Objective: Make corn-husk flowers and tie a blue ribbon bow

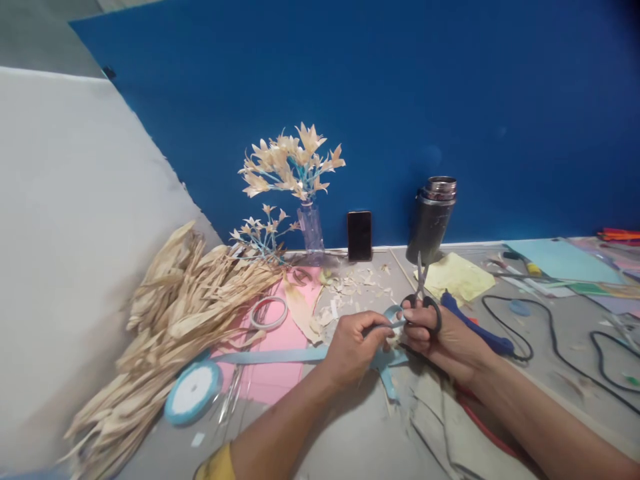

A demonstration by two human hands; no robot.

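Note:
Both my hands meet over the table, right of the middle. My left hand [356,347] pinches a light blue ribbon [280,356] near a small loop of it. Hooked on the fingers of my right hand [445,340] is a pair of black-handled scissors [421,283], blades pointing up and slightly apart; those fingers also touch the ribbon loop. Leftward, the ribbon runs to its blue spool [193,392], lying flat. Short ribbon ends hang below my hands. What else lies between my fingertips is hidden.
Dried corn husks [190,313] are heaped at left, beside pink paper [280,383] and a tape roll [269,313]. Behind stand husk flowers [295,160] in a clear bottle [311,233], a phone [359,236] and an open flask [433,220]. A blue-handled glue gun [477,327] and its cord lie at right.

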